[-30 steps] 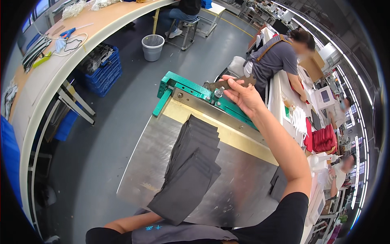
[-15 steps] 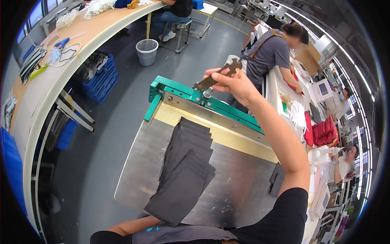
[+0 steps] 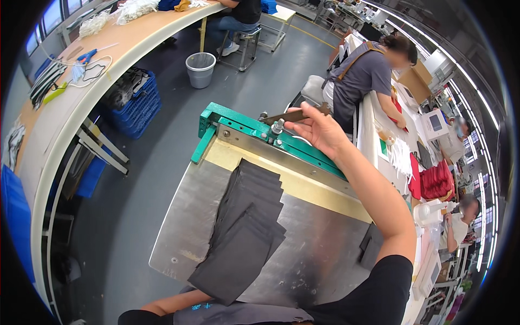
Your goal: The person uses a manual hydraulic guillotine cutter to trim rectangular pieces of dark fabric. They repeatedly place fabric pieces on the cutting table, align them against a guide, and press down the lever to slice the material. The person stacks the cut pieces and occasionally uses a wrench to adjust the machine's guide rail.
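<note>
My right hand [image 3: 320,130] reaches over a green metal bar [image 3: 244,120], its thumb and fingers on a flat, brown metal plate [image 3: 295,115] with a notched end. The plate lies low behind an upright bolt [image 3: 277,125] on the bar. In front of the bar, a fanned stack of black fabric pieces [image 3: 244,238] rests on a shiny metal tabletop [image 3: 319,233]. My left hand [image 3: 198,296] is at the stack's near end. Its fingers are hidden under the fabric, so their hold does not show.
A pale strip [image 3: 292,184] runs along the bar. More black pieces [image 3: 371,244] lie at the tabletop's right. A curved workbench [image 3: 108,81] stands left, with a blue crate [image 3: 135,105] beneath and a bin [image 3: 200,70] beyond. A person [image 3: 360,76] works at the right-hand table.
My right hand has swung the brown plate down and to the right, from tilted up to nearly level behind the bolt. My left arm stays almost in place.
</note>
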Available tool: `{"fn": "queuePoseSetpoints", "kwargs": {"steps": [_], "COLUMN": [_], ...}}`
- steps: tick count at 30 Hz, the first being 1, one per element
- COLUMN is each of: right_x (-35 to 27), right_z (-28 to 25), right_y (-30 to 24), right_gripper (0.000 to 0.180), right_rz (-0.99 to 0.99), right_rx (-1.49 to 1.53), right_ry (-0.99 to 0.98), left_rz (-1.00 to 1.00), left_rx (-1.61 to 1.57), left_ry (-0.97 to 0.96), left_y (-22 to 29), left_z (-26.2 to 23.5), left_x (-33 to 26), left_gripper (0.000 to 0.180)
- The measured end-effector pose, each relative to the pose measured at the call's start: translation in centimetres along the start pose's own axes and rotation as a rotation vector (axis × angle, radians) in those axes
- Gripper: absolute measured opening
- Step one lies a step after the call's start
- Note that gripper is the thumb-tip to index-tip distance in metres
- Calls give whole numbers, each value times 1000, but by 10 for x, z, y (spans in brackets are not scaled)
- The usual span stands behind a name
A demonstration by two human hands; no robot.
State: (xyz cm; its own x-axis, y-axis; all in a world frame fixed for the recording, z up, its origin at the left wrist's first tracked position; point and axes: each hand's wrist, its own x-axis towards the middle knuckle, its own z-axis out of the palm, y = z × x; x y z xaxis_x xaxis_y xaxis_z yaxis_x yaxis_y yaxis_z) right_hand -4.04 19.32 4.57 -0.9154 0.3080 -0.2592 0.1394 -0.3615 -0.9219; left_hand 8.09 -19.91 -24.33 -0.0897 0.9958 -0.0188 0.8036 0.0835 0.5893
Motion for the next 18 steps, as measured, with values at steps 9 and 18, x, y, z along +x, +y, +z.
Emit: {"fn": "queuePoseSetpoints", "kwargs": {"steps": [9,18], "right_x": [-10,-10], "right_z": [0,-1], "right_y": [-17,-37], "right_gripper": [35,24], "right_rz": [-31,-45], "right_rx": [-326,-1039], "right_ry": [-21,-165], "left_rz": [-4,-18], "left_rx": [-11,-15], "left_ry": [2,17], "left_y": [0,0], "left_z": [-1,-2], "left_x": [3,4], "left_gripper": [47,47]}}
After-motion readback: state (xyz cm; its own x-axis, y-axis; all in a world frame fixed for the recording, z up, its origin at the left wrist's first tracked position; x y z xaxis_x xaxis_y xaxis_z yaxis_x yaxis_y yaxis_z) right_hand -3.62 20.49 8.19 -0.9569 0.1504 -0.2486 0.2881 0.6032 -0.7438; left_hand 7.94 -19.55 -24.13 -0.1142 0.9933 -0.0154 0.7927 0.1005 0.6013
